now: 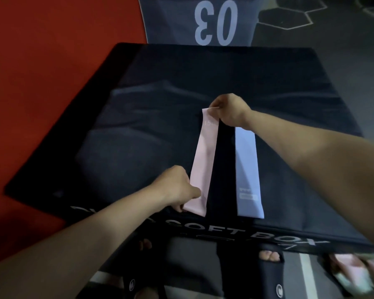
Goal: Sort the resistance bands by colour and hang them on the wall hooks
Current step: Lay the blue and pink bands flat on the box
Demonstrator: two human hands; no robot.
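Note:
A pink resistance band (201,167) lies stretched lengthwise on top of a black soft box (138,117). My right hand (229,113) pinches its far end. My left hand (177,188) pinches its near end at the box's front edge. Beside it to the right lie a black band (221,169) and a light blue band (247,169), flat and parallel. The blue band's far end is hidden under my right wrist. No wall hooks are in view.
The soft box sits on a floor that is red (41,72) at the left and dark with a white "03" (216,22) beyond. My feet in black slides (268,255) stand below the box's front edge. Blurred pink items (354,272) lie at the bottom right.

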